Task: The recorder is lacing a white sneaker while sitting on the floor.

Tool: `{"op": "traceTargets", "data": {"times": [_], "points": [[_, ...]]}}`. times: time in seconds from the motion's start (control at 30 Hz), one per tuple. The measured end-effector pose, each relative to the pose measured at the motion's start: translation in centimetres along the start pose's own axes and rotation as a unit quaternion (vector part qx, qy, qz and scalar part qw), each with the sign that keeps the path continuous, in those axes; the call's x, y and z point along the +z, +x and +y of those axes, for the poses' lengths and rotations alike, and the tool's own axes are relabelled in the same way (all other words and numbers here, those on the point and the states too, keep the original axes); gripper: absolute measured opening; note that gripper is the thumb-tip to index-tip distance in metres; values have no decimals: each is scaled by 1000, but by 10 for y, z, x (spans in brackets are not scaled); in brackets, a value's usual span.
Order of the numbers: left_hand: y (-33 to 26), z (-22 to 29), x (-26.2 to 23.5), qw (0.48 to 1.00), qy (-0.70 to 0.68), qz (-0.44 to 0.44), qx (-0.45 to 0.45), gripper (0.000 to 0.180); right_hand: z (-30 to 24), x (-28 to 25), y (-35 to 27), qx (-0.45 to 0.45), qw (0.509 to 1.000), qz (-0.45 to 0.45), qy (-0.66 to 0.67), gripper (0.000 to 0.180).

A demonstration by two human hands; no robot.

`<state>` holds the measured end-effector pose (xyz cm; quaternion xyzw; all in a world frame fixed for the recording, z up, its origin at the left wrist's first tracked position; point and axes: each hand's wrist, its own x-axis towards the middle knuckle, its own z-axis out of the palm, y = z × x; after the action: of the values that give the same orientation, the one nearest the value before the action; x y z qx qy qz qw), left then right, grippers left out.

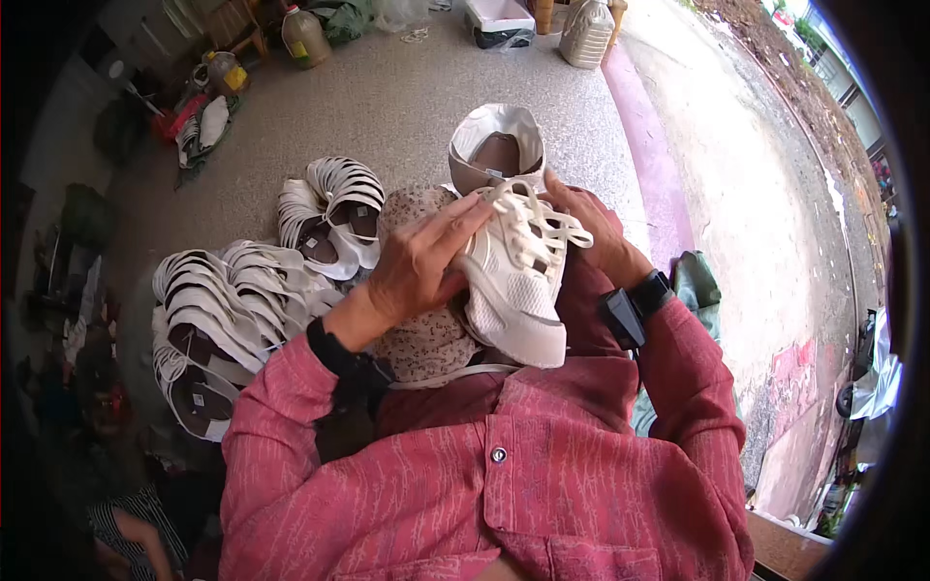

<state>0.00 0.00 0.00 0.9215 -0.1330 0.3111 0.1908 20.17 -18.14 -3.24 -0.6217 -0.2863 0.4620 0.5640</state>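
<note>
Above my lap is a cream-white sneaker (518, 305) with a mesh upper and pale laces (538, 228), its toe pointing back toward me. My left hand (421, 254) closes on its left side, fingers reaching over the upper near the laces. On the far right side, my right hand (593, 232) grips the sneaker by the lace area and collar; part of its fingers is hidden behind the shoe. Under the sneaker, a floral-patterned cloth (421, 344) covers my left leg. Just beyond stands an open beige and white holder (467, 155) with a brown sole-shaped piece inside.
Nested white shoe uppers (199, 300) stand in rows on the floor to my left, with another bunch (344, 184) farther off. Plastic jugs (306, 39) and a white basin (499, 15) stand at the back. A person's arm (145, 542) shows at lower left.
</note>
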Motion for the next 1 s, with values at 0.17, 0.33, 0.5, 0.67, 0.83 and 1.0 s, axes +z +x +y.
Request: {"op": "traceTargets", "data": {"times": [0.17,0.33,0.5,0.67,0.83,1.0], "points": [[30,-5,5,990,17,82,113,47,-8,2,-18,-328,920,119,-178,60],[11,11,-8,982,27,36,184,49,-16,-16,8,-9,998,48,35,46],[18,9,-16,986,-24,33,160,48,4,-31,27,-66,988,-3,-138,37],[42,4,-13,996,19,63,53,37,37,-13,49,-255,963,81,-36,34],[43,4,-1,985,44,82,146,32,5,6,21,-268,875,204,-348,58],[31,43,-3,953,98,21,284,33,51,-20,31,-274,936,181,-124,38]]}}
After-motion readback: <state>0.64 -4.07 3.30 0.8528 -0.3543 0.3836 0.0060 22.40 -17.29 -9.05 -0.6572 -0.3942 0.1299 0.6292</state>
